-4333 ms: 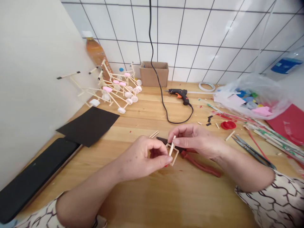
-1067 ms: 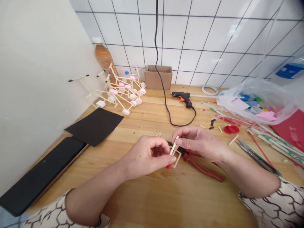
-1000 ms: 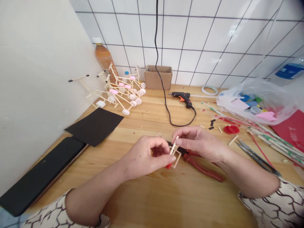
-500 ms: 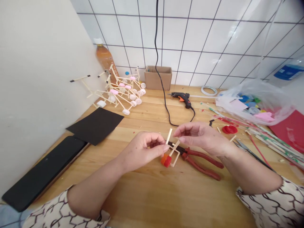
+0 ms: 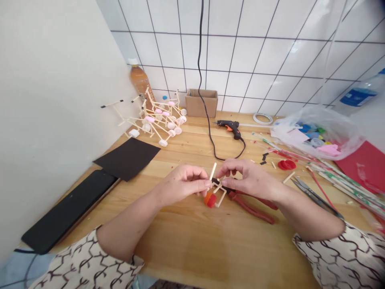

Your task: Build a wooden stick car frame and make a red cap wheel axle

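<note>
My left hand (image 5: 182, 185) pinches a small model made of pale wooden sticks (image 5: 221, 197), one stick pointing up past the fingertips. An orange and red bottle-cap wheel (image 5: 210, 199) hangs at the model's lower end. On the other side, my right hand (image 5: 249, 180) has its thumb and fingertips closed on the model's upper sticks; the exact contact is partly hidden. Red-handled pliers (image 5: 252, 210) lie on the table just behind and below the right hand, their jaws partly covered by the model and fingers.
Several finished-looking stick models (image 5: 156, 116) stand at back left near a drink bottle (image 5: 140, 80). A black sheet (image 5: 129, 158) and a phone-like black slab (image 5: 72, 210) lie left. A glue gun (image 5: 230, 127), cardboard box (image 5: 201, 103), scissors (image 5: 315, 196) and bag of caps (image 5: 319, 134) surround the work.
My right hand has moved left and closer to the left hand, its fingertips now on the model's sticks. The left hand still holds the model. The camera view has shifted slightly.
</note>
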`<state>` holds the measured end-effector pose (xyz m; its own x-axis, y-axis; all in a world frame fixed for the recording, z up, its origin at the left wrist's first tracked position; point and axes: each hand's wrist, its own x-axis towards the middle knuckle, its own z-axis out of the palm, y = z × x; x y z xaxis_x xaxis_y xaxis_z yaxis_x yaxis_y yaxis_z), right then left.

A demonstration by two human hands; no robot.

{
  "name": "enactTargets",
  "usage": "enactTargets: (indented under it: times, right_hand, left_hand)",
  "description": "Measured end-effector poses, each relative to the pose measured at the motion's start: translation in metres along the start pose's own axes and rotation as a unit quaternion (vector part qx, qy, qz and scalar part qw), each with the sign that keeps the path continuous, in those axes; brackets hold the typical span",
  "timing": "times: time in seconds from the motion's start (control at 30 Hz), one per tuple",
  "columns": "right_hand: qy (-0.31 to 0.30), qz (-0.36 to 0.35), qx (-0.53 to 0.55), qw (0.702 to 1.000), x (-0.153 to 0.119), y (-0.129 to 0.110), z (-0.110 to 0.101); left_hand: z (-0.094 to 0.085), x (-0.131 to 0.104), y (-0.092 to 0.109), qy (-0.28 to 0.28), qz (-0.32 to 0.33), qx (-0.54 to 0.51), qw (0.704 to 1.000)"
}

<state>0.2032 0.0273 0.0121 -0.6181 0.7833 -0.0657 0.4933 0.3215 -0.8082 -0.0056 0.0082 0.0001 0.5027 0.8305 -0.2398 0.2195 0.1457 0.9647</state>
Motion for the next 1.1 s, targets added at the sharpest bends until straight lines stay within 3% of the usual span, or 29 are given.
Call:
enactTargets:
  times: [0.1, 0.23, 0.5, 1.1]
  right_hand:
    - [0.014, -0.006, 0.007, 1.000, -0.002, -0.002, 0.001]
    - [0.041, 0.012, 0.092, 0.995, -0.004, -0.003, 0.004]
    - [0.047, 0.054, 0.292, 0.954, 0.000, -0.002, 0.016]
    - [0.091, 0.067, 0.358, 0.927, -0.005, -0.007, 0.026]
  left_hand:
    - [0.001, -0.001, 0.001, 0.005, 0.000, -0.005, 1.000]
    - [0.003, -0.001, -0.002, 0.011, 0.000, -0.022, 1.000]
    - [0.006, -0.001, -0.006, 0.026, 0.017, -0.011, 0.999]
    - [0.008, -0.005, -0.005, 0.031, 0.075, 0.065, 0.995]
